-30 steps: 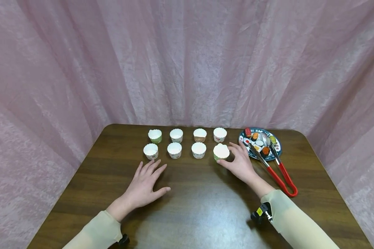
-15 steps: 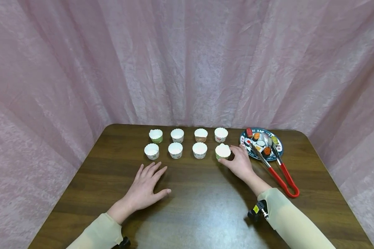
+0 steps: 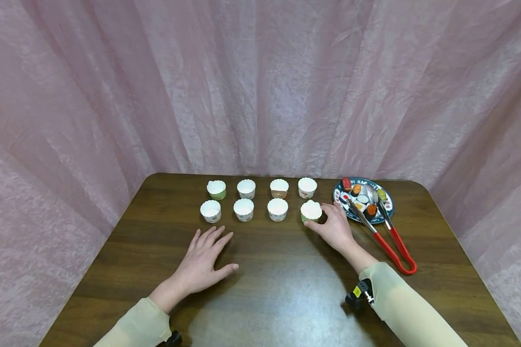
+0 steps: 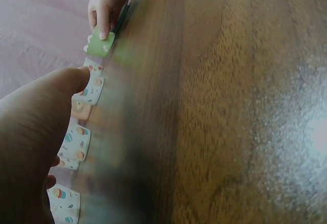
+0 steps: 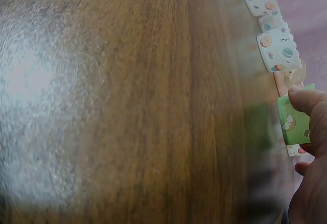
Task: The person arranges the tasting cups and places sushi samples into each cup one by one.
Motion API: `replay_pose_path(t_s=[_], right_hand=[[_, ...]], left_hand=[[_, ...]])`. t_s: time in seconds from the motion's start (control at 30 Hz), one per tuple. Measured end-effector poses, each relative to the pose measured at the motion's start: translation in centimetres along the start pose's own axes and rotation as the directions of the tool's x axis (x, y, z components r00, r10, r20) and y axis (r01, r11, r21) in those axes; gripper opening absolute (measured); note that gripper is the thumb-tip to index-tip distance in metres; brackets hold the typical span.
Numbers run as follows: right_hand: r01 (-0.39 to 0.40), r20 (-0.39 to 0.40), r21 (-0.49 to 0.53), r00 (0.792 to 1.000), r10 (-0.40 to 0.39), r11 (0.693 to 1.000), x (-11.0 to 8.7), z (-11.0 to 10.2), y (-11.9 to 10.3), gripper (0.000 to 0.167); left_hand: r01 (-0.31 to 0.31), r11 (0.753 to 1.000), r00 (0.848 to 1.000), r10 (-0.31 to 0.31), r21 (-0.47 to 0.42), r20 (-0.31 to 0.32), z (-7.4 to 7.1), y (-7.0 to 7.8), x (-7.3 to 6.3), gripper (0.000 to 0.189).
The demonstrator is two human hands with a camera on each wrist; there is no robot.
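My right hand [image 3: 335, 227] holds a green paper baking cup [image 3: 310, 218] at the right end of the front row, thumb on its near side and fingers at its right. In the right wrist view the thumb lies against the cup's green wall [image 5: 289, 124], which has a small white print. The cup stands upright, level with its row. My left hand [image 3: 199, 262] is spread palm down over the table, fingers apart and holding nothing. Its fingertips are just short of the leftmost front cup [image 3: 211, 212]. Two more front-row cups [image 3: 243, 210] stand between the hands.
Behind is a second row of paper cups, from a green one [image 3: 217, 191] to a white one [image 3: 307, 188]. At right, a patterned plate [image 3: 339, 198] bears several sushi-like pieces and the tips of red-handled tongs [image 3: 404, 250]. A pink curtain [image 3: 260, 86] hangs behind the wooden table [image 3: 260, 289].
My right hand has shifted the green cup slightly to the right, then stayed nearly still with its hold unchanged. The left hand has hardly moved.
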State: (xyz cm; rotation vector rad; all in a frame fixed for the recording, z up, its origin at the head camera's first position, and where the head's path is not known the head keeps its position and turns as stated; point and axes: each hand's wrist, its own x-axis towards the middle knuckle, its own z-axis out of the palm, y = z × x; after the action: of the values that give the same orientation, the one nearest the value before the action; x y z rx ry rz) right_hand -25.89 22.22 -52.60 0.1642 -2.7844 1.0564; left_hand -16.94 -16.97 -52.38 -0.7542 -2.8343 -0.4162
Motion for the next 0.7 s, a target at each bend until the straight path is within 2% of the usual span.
replay_pose_path(t_s=[0.7], right_hand=[[0.025, -0.005, -0.047, 1.0, -0.026, 0.999, -0.39, 0.52, 0.75, 0.068]], left_hand=[[-0.003, 1.0, 1.0, 0.003, -0.006, 0.009, 0.05, 0.46, -0.12, 0.084]])
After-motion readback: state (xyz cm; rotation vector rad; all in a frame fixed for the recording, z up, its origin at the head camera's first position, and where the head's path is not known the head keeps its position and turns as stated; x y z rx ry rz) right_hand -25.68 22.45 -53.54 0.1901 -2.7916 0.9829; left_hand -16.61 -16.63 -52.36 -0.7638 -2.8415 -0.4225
